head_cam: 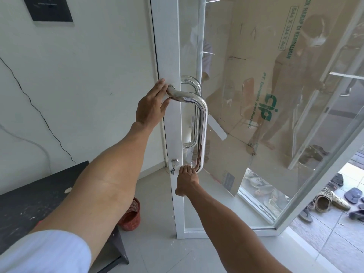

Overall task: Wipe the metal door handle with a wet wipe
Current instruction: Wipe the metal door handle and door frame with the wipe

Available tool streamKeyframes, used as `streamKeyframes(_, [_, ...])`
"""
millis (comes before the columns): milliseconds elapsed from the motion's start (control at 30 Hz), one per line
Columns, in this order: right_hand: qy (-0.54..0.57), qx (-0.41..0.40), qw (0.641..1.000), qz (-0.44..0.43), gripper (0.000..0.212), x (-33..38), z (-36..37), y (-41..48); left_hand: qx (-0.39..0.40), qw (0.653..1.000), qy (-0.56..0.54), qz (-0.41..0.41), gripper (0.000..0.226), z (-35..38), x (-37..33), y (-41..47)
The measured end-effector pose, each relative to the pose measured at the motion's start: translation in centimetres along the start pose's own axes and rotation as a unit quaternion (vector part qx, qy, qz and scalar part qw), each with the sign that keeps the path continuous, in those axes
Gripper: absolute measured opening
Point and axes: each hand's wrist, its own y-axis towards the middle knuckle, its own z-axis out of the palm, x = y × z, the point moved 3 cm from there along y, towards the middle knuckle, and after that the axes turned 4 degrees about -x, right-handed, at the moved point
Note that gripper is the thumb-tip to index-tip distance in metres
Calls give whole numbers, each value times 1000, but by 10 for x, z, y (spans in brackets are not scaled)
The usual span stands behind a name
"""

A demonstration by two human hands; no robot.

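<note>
Cardboard [256,62] behind glass door [168,46] and metal handle [204,117]; red basket [131,215] below.

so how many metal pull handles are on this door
2: the near handle, with the left hand at its top and the right hand at its bottom; the far handle behind it, seen through the glass.

Two hands: a left hand [151,107] at eleven o'clock from centre, a right hand [187,180] at six; two metal handles, a near handle [203,123] and a far handle [194,83]; one lock [174,163]; one red basket [132,215] at seven; one black table [29,198]; one dark sign [52,8]; one cardboard sheet [256,75]; several shoes [327,200] at four, too jumbled to count.
</note>
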Motion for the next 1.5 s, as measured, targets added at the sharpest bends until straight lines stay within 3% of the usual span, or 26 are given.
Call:
streamKeyframes(433, [72,9,997,-20,98,15,-7,21,-54,998,-14,-12,40,8,-4,-7])
streamKeyframes(600, [15,-8,999,-41,103,12,-3,25,-57,998,-11,-4,40,10,-1,-5])
streamKeyframes(800, [-93,-68,991,-63,69,14,2,14,-79,997,-16,-6,39,13,-2,-7])
streamKeyframes(1000, [-31,-99,994,-37,98,18,9,24,-85,996,-20,0,40,13,-1,-9])
streamKeyframes(1233, [11,-79,996,-44,101,17,4,29,-79,996,-36,-28,40,18,-2,-8])
streamKeyframes(1500, [-84,-172,973,-128,66,10,18,17,-86,995,-44,-27,40,19,-3,-10])
